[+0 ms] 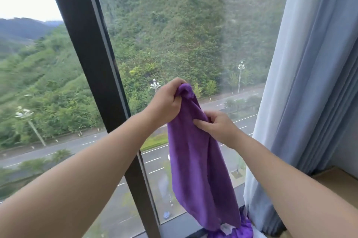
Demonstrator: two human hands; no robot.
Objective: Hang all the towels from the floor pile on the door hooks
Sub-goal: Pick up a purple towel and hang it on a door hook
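A towel (195, 152) hangs in front of the window pane (174, 44), just right of the window's upright frame bar (93, 75). The left hand (166, 100) grips the towel's bunched top end, above and to the left of the right hand (219, 125), which pinches the towel's right edge a little lower. The towel's bottom end reaches down to the window's lower frame edge (174, 226), where more cloth (240, 232) lies bunched below it. A curtain (310, 82) hangs to the right of the towel, along the window's right edge. A box (337, 183) sits at the far right, beside the curtain's foot.
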